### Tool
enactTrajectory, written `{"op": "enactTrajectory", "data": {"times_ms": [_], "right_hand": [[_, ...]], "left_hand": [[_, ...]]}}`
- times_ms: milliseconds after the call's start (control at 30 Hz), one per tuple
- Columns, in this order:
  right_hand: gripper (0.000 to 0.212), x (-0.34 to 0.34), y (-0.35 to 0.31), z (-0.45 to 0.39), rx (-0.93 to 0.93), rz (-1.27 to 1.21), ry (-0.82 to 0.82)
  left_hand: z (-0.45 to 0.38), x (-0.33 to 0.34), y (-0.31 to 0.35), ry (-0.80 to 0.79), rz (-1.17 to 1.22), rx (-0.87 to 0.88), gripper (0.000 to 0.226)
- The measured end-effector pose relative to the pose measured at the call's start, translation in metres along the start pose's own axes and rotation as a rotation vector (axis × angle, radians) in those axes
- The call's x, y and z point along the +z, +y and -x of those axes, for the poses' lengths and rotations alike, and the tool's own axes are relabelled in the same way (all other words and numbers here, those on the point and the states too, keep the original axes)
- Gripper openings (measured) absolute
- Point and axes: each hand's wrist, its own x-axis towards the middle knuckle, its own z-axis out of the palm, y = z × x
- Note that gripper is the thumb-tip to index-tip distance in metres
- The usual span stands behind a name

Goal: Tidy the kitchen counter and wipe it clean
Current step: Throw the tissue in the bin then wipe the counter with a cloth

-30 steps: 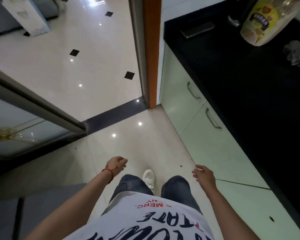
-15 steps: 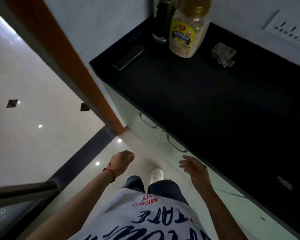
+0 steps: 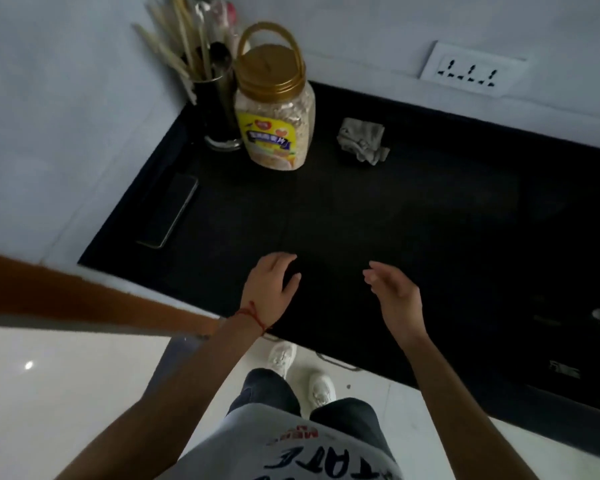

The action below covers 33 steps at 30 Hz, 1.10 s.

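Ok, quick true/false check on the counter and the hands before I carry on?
1. Both hands, left hand and right hand, are empty. True.
2. The grey cloth lies right of the oat jar. True.
3. The jar's lid is off. False: the gold lid is on.
4. The phone leans against the jar. False: it lies flat on the counter, apart, near the left wall.
5. The utensil holder stands left of the jar. True.

One jar (image 3: pixel 275 112), one cloth (image 3: pixel 362 140), one phone (image 3: pixel 168 211)

Head view, steeply down (wide-angle)
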Motion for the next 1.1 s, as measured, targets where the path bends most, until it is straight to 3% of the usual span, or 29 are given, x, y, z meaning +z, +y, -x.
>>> {"op": "enactTrajectory", "data": {"times_ms": [233, 333, 533, 733, 1100], "right_hand": [[0.033, 0.025, -0.055, -0.095, -0.023, 0.094, 0.177], [0.037, 0.032, -0.071, -0.140, -0.061, 0.192, 0.202], [0.050, 0.044, -0.080, -0.212, -0.227, 0.541, 0.208], [0.064, 0.062, -0.085, -0.263, -0.326, 0.848, 0.074], [0.044, 0.057, -0.089, -0.275, -0.393, 0.941, 0.172]], "left_hand": [[-0.075, 0.017, 0.000, -0.315, -0.332, 0.222, 0.054], [-0.090, 0.025, 0.004, -0.365, -0.396, 0.278, 0.056], [-0.103, 0.033, -0.003, -0.325, -0.405, 0.361, 0.054], [-0.104, 0.035, -0.010, -0.298, -0.388, 0.367, 0.053], [-0.105, 0.033, -0.013, -0.281, -0.411, 0.407, 0.054]]}}
